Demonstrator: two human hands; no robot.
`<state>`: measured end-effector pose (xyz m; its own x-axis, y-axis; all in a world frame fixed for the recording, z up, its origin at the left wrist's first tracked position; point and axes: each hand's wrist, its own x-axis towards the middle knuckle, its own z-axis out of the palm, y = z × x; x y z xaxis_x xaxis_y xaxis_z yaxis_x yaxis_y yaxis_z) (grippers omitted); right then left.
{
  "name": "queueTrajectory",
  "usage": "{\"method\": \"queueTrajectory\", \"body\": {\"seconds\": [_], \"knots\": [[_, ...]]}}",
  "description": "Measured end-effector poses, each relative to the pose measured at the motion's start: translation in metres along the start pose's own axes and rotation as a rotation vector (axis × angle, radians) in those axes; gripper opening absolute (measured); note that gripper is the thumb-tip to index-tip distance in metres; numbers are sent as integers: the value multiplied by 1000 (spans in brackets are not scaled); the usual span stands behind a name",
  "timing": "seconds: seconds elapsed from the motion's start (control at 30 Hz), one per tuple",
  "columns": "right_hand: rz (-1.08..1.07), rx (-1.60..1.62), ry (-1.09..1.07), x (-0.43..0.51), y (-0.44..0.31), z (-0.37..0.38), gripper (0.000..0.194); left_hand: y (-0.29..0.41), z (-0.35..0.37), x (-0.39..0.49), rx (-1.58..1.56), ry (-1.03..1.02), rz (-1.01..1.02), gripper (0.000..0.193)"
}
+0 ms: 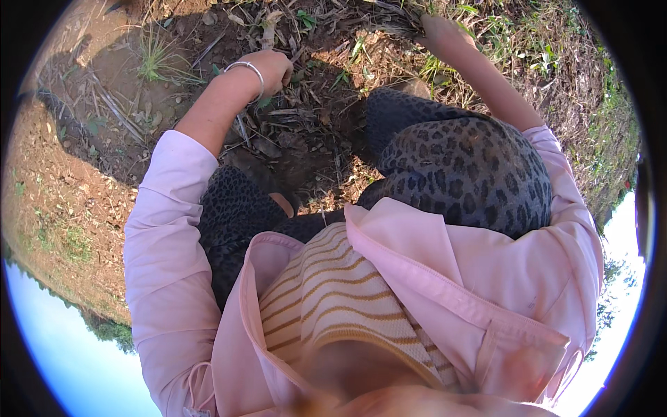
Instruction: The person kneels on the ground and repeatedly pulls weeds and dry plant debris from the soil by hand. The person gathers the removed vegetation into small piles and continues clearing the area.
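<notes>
My left hand [272,72], with a silver bangle [247,64] at its wrist, is low over the soil with its fingers curled under. A pale dry stalk [269,32] lies just beyond its knuckles. Whether anything is inside those fingers is hidden. Farther out to the right, my right hand [445,37] is closed at the end of a bunch of dry grass [393,23]; its fingertips are partly out of sight. Between the two hands lies brown soil [325,78] strewn with dead leaves and broken stalks.
My bent legs in leopard-print trousers [458,167] frame the ground close in front. A green grass tuft [156,60] grows at the left. Green weeds [542,60] and straw cover the right side. Dry stems [117,112] lie in the shadow at left.
</notes>
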<state>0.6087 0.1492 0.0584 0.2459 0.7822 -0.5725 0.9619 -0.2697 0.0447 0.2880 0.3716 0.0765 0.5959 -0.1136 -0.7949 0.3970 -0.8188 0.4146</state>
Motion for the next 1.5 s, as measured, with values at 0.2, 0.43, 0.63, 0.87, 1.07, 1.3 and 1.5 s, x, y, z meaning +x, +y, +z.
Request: {"method": "queueTrajectory", "body": {"seconds": [0.2, 0.43, 0.63, 0.87, 1.07, 1.3, 1.5], "knots": [[-110, 88, -31, -4, -16, -14, 25, 1, -19, -7, -202, 343, 50, 18], [-788, 846, -341, -53, -114, -63, 21, 54, -13, 12, -228, 424, -105, 19], [-194, 218, 200, -7, -61, -35, 38, 66, 16, 16, -3, 454, -186, 15], [225, 180, -179, -7, -27, -20, 65, 57, 29, 35, -80, 398, -194, 25], [-135, 755, -223, -21, -78, -58, 46, 53, 10, 36, -578, 290, 29, 37], [-383, 801, -170, -7, -94, -71, 46, 70, -7, 53, -1878, 297, 299, 40], [225, 1478, 351, 16, 50, -65, 35, 39, -3, 92, -1206, 959, -326, 37]]}}
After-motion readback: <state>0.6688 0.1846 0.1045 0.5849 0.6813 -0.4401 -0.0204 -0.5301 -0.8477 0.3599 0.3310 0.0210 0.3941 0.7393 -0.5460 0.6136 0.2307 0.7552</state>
